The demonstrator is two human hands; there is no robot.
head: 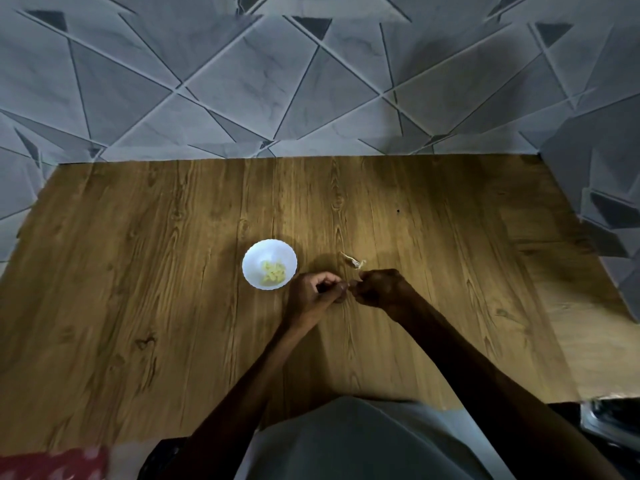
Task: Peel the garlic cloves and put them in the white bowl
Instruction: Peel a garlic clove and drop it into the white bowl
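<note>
The white bowl (266, 252), peel scraps (351, 262) to its right, and the left hand (313, 294) and right hand (381, 289) pinching a garlic clove (350, 285) crowd the tabletop's (138, 271) middle; open wood lies left, right and toward the tiled wall (311, 81)

The bowl (255, 255) stands on the table (138, 271), about in its middle, and the peeled cloves (273, 271) lie inside the bowl, on the side nearer to the person. Just to the right of the bowl and a little nearer than it, the left hand (317, 293) comes first and the right hand (381, 289) after it, their fingertips meeting on a small piece (350, 285) too small to tell. Further right of the bowl, just behind the right hand, some loose skins (353, 262) lie on the table, and well behind the bowl the wall (311, 81) rises at the table's far edge.
</note>
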